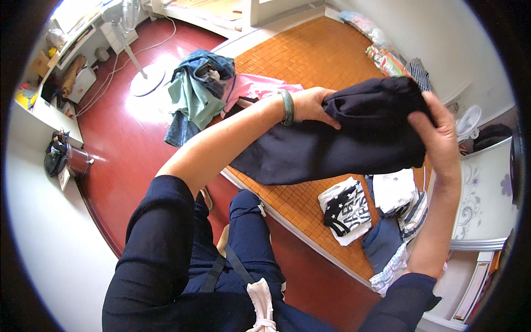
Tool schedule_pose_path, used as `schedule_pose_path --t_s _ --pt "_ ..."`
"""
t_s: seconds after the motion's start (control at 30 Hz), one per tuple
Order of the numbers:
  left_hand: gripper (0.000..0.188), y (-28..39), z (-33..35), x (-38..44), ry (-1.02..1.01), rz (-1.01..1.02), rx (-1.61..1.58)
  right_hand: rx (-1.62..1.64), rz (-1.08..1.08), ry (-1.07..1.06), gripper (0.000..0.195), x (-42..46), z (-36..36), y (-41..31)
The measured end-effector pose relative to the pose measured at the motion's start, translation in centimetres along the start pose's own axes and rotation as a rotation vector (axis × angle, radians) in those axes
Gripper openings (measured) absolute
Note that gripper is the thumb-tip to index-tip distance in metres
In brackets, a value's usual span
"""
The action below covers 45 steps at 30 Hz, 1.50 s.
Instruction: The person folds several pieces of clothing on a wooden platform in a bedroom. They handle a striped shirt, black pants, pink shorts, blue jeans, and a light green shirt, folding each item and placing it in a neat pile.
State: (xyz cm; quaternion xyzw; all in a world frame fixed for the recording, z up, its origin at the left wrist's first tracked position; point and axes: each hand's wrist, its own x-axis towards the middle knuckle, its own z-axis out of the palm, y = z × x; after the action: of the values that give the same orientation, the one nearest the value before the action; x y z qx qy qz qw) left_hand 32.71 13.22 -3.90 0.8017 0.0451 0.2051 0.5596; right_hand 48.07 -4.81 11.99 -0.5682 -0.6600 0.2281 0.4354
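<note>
A black garment [332,145], apparently trousers, stretches between my two hands above a bed covered with a brown tile mat [298,50]. My left hand [315,106], below a green bangle [287,108], grips its upper edge near the middle. At the garment's right end, my right hand [437,133] pinches the cloth, slightly blurred. Below the cloth lies a folded white T-shirt [346,211] with black print and stars. Beside it are a folded white garment [394,191] and a folded dark blue garment [382,245]. The garment hides part of the mat.
Loose clothes lie at the bed's far left: a pale green garment [197,99], a pink garment [261,85] and denim [215,68]. A fan's round base [147,81] stands on the red floor [112,166]. A white cabinet [481,195] borders the right side.
</note>
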Motion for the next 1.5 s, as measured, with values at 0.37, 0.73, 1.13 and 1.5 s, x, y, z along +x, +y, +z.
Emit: schedule_pose_path --t_s 0.37,0.73,1.13,1.5 --pt "0.037 -2.0 -1.0 -11.5 0.075 -0.276 0.362 0.156 -0.011 0.242 0.025 -0.6 -0.2 -9.7" --pt "0.036 -3.3 -2.9 -23.1 0.119 -0.422 0.155 0.530 0.207 0.410 0.034 -3.7 3.2 -11.3" --pt "0.025 4.0 -11.8 -12.2 -0.023 -0.426 0.524 0.381 0.269 0.834 0.051 -17.8 -1.0 -1.3" --pt "0.020 -18.6 4.8 -8.3 0.270 -0.356 0.787 0.734 0.941 0.920 0.071 -38.3 -3.2 32.5"
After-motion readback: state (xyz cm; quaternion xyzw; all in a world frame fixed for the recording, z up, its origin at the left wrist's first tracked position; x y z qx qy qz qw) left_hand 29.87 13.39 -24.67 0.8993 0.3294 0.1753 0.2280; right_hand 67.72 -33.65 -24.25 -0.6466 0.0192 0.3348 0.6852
